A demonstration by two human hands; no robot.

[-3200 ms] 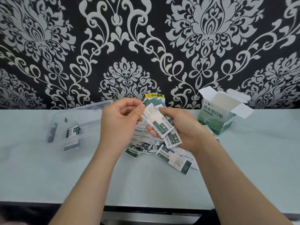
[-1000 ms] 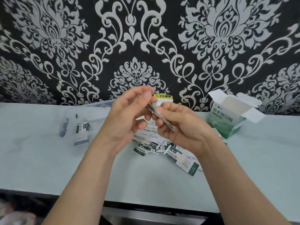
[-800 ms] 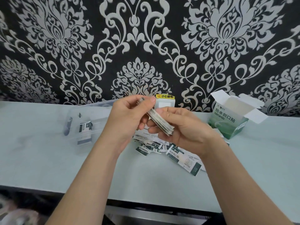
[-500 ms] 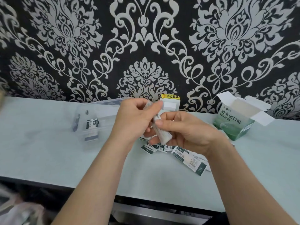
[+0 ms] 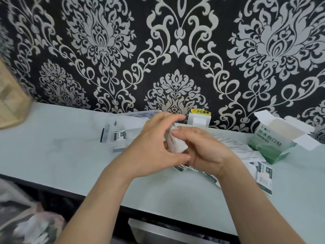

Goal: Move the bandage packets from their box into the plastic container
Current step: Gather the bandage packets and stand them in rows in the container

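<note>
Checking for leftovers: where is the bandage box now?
In the head view, the green bandage box sits open on the right side of the table near the patterned wall, just beyond the loose packets and right of the right hand.

Soft, even light is falling on the pale table [image 5: 52,155], casting only faint shadows, while wide-angle distortion is bending its edges. Motion blur is smearing the left hand [image 5: 154,148], the right hand [image 5: 205,152], the bandage packets [image 5: 174,143] between them and the lower-left corner
</note>
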